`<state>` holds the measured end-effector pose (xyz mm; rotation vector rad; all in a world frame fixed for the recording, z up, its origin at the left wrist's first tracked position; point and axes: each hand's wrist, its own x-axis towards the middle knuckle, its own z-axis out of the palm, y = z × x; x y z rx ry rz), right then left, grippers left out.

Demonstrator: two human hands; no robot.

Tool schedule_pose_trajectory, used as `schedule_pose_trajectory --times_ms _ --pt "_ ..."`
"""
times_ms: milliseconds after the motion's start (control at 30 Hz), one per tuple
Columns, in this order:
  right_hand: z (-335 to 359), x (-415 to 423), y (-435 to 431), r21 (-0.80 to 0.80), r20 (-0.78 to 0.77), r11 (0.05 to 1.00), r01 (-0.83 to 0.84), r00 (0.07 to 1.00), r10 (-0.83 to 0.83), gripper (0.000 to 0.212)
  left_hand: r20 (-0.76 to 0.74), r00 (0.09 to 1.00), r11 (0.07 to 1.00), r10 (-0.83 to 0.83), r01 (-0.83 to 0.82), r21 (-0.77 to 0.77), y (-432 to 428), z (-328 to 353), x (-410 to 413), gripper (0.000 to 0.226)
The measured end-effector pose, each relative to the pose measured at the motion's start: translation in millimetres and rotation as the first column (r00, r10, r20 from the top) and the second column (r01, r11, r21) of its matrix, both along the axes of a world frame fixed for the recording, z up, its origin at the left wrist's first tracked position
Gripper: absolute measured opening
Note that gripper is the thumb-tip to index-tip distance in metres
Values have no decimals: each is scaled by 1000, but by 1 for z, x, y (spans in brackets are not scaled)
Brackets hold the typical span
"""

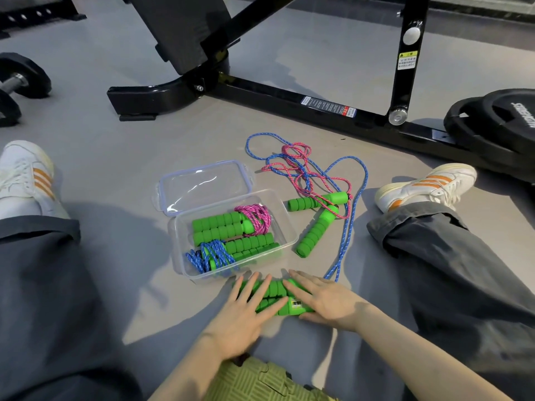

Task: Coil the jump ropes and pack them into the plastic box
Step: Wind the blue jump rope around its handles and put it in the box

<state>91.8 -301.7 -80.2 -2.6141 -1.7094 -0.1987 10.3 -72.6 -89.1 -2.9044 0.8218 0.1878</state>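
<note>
A clear plastic box [289, 227] stands open on the grey floor, its lid [202, 183] hinged back behind it. Inside lie a coiled pink rope [256, 217] and a coiled blue rope [210, 256], each with green handles. My left hand [246, 311] and my right hand [324, 299] rest flat with straight fingers on a pair of green handles [275, 293] just in front of the box. Their blue rope [347, 227] trails away to the right. A loose pink rope [301, 166] tangles with it, its two green handles [318, 218] lying right of the box.
A black weight bench frame [289, 94] crosses the floor behind the ropes. Black weight plates [498, 123] lie at the far right and a dumbbell [17, 82] at the far left. My legs and white shoes [425, 186] flank the work area.
</note>
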Motion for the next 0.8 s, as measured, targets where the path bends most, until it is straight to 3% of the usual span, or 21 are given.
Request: schedule_pose_trajectory --times_ms 100,267,367,433,467,600,700,800 --pt "0 3 0 2 38 999 -33 999 33 89 -10 998 997 -66 66 29 8 3 3 119" --pt "-6 5 -3 -3 114 999 -49 992 49 80 25 996 997 -82 82 16 14 -5 4 142" --pt "-10 5 -1 28 83 999 -32 996 30 62 36 995 995 -94 92 36 14 -10 6 115" --pt "-11 4 0 35 57 999 -21 998 19 60 51 994 995 -95 93 49 13 -9 8 93" --pt "-11 5 1 33 57 999 -19 998 17 60 43 995 994 -92 89 61 12 -8 10 93" --pt "-10 7 0 12 94 999 -42 995 41 64 69 993 995 -96 92 49 9 -2 12 106" --pt "-6 9 0 -13 97 998 -56 994 57 83 80 993 996 -91 90 24 10 -4 11 128" --pt "-3 8 0 -31 85 999 -43 995 46 88 77 993 996 -87 86 13 12 -8 9 143"
